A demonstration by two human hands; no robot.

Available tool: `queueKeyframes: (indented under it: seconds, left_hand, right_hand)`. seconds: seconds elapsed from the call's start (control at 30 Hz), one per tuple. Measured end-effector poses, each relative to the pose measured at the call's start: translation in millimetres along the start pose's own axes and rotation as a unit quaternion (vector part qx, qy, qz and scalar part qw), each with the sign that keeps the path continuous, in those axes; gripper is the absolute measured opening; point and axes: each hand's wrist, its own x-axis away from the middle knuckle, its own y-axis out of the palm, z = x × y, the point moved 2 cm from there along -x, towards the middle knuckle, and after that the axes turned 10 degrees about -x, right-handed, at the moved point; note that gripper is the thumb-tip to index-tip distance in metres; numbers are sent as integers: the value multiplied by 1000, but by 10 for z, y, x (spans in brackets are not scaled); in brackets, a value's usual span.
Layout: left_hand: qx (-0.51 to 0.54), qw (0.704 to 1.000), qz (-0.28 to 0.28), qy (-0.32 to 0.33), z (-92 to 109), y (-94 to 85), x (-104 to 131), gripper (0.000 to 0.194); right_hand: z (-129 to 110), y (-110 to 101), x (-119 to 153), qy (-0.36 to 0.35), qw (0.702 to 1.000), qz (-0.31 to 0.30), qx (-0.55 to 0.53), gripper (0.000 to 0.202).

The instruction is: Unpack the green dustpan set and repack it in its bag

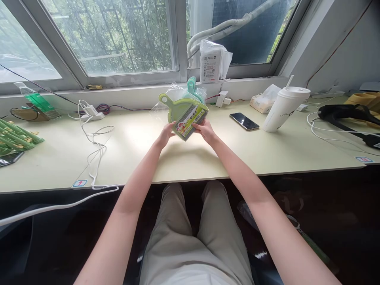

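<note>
A green dustpan is held up over the table, tilted, with a grey-bristled brush and a printed label card against its face. My left hand grips its lower left edge. At the lower right, my right hand is closed on the same set, its thumb on the label. Just behind stands a teal dustpan-like piece with clear plastic wrap around it. Whether that teal piece touches the green set I cannot tell.
On the right are a phone, a tall white lidded cup with a straw, and a tissue pack. White cables run across the left side to a power strip. A wrapped paper pack stands on the window sill.
</note>
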Motion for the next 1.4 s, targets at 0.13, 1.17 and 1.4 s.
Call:
queueKeyframes:
  seconds: [0.13,1.17,1.4]
  left_hand:
    - [42,998,-24,-26,-12,22,2,54]
    - [101,981,-159,-42,41,365,61,53]
    - [101,994,-39,10,91,181,41,50]
  right_hand:
    - [-6,42,22,-10,1000,-6,3,53]
    - [-14,85,38,-79,992,87,-45,51]
    - [42,163,94,-44,995,90,-8,48]
